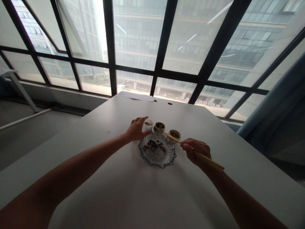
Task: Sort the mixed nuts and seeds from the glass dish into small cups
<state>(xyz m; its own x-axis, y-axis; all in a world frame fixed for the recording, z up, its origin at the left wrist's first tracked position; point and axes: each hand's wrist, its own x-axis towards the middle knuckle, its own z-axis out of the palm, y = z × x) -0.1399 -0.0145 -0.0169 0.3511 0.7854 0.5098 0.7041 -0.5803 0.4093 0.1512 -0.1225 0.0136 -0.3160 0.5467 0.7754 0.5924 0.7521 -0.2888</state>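
Observation:
My left hand [137, 129] is curled around a small white cup [148, 128], thumb on the near side and fingers at the far side. Light brown pieces lie in that cup. In my right hand [196, 150] is a pair of wooden chopsticks [172, 137], slanting left so the tips reach the rim of a middle cup [156, 129] with dark contents. Another small cup [176, 140], holding brownish pieces, stands to the right, partly behind the chopsticks. In front of the cups sits a clear scalloped glass bowl [159, 163] with dark brown bean-like or seed-like pieces inside.
Everything stands on a white table [114, 197]. White paper sheets [135, 95] lie at its far edge, near two dark round spots or holes. Black-framed windows rise behind it. A blue curtain [274, 95] hangs on the right, and part of another table [22, 90] shows on the left.

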